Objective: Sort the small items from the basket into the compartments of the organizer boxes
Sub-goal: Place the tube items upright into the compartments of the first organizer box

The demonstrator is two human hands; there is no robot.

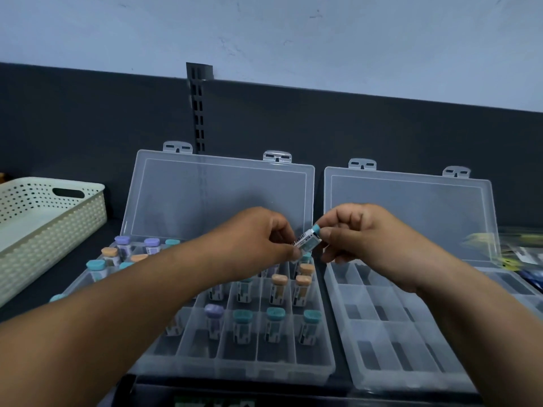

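Both forearms come in from the lower corners and meet over the far right corner of the left organizer box (323,368), a clear plastic case with a grid of compartments and its lid propped open.

Your left hand (258,239) is knuckles-up, wrist roughly level. Your right hand (364,230) faces it, back of the hand toward the camera and wrist bent slightly down.

Task item: one small clear vial with a teal cap and a barcode label (305,241), held in the air between the two hands, above the left box and clear of its compartments. Its long axis is tilted, running from lower left to upper right. The teal cap (316,229) is at the upper right end, toward your right hand, and the barcode faces up.

Fingers: all are curled in on both hands. The left thumb and forefinger pinch the vial's base end. The right thumb (333,234) and fingertips close on the cap end. The exact contact under the right fingers cannot be made out.

Surroundings: upright vials with teal, orange and purple caps stand in the left box. A second clear compartment case, the right organizer box (379,374), sits just beside it with its lid open. A cream perforated plastic basket (58,230) stands at far left.
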